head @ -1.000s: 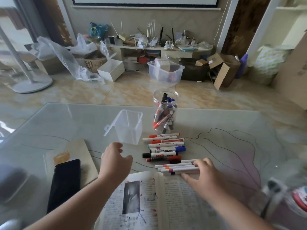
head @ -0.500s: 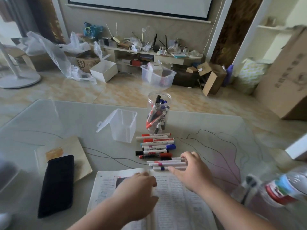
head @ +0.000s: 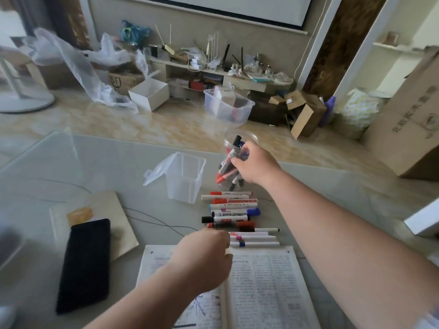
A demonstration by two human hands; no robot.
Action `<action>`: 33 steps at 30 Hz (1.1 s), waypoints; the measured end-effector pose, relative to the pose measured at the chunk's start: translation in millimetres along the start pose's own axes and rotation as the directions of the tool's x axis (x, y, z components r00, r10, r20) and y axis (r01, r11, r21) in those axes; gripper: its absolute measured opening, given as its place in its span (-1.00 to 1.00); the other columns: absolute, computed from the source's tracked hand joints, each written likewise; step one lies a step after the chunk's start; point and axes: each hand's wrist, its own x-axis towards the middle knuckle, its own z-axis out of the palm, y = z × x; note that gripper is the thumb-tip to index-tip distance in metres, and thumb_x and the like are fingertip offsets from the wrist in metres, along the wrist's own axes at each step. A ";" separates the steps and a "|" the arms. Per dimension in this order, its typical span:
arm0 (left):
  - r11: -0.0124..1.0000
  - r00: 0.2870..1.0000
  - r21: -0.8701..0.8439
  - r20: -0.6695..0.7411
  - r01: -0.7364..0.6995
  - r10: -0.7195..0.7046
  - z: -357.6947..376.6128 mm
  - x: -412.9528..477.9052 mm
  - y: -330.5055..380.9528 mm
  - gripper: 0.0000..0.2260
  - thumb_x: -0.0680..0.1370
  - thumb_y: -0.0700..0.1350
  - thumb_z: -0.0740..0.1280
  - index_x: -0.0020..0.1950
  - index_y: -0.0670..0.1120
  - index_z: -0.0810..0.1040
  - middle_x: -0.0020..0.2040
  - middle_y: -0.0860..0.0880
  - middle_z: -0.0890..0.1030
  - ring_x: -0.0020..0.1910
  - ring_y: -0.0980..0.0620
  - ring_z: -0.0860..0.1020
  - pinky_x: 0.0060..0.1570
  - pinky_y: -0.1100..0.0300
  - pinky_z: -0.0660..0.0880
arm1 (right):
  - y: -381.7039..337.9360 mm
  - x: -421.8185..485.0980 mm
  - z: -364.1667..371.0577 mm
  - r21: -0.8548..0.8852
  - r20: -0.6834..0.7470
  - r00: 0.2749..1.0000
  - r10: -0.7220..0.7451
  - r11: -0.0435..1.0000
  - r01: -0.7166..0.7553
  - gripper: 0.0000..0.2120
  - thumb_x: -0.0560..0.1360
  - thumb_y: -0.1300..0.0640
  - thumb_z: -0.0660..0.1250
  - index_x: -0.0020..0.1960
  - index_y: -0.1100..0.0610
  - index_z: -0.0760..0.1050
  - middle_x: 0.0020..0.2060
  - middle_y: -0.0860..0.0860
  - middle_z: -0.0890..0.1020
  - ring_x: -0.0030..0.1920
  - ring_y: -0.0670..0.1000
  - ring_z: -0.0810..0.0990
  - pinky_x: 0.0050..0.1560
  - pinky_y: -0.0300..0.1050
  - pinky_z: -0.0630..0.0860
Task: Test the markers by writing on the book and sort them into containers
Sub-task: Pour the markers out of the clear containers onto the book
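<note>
Gripping the jar (head: 226, 148), right hand (head: 255, 163) (left hand (head: 204, 254) grip unclear); a marker (head: 235, 213) reads "WHITEBOARD MARKER".

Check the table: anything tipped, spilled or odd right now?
Nothing spilled. The round marker jar leans off upright, but the right hand has it in its grip. The square clear box stands upright, lid hanging open on its left. Loose markers lie in a row.
</note>
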 end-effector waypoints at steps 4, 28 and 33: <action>0.996 0.999 -0.086 0.021 0.032 -0.030 3.0 1.1 0.3 -0.79 0.59 0.05 0.24 0.15 0.02 0.56 0.02 0.07 0.63 -0.02 0.00 0.58 -0.10 0.15 0.50 | 16.7 -3.7 0.3 -0.018 -0.178 0.984 -0.001 1.000 -0.002 -0.73 0.54 -0.14 0.41 -0.04 0.03 0.46 -0.21 -0.09 0.55 -0.25 -0.11 0.52 -0.31 -0.15 0.45; -0.098 0.986 -0.995 0.021 0.005 -0.164 -3.6 4.3 -10.9 -0.46 0.43 0.01 0.48 0.33 -0.18 0.47 0.03 -0.24 0.65 0.00 -0.31 0.63 0.15 -0.32 0.54 | 76.5 -166.1 -16.9 0.954 0.238 0.917 0.319 0.100 -0.282 -0.33 0.40 -0.41 0.39 0.32 0.01 0.44 0.14 0.18 0.66 -0.01 0.14 0.71 -0.02 0.12 0.62; 0.248 0.954 -0.945 -0.254 -0.211 -0.156 -11.3 4.7 -4.5 -0.21 0.21 0.10 0.64 0.41 0.19 0.47 0.26 -0.07 0.61 0.12 -0.10 0.67 0.10 -0.06 0.59 | 85.8 -150.0 -1.5 0.872 0.489 0.821 0.295 -0.126 -0.474 -0.43 0.68 -0.22 0.02 0.30 0.15 0.60 0.05 0.21 0.72 0.02 0.19 0.74 0.01 0.13 0.66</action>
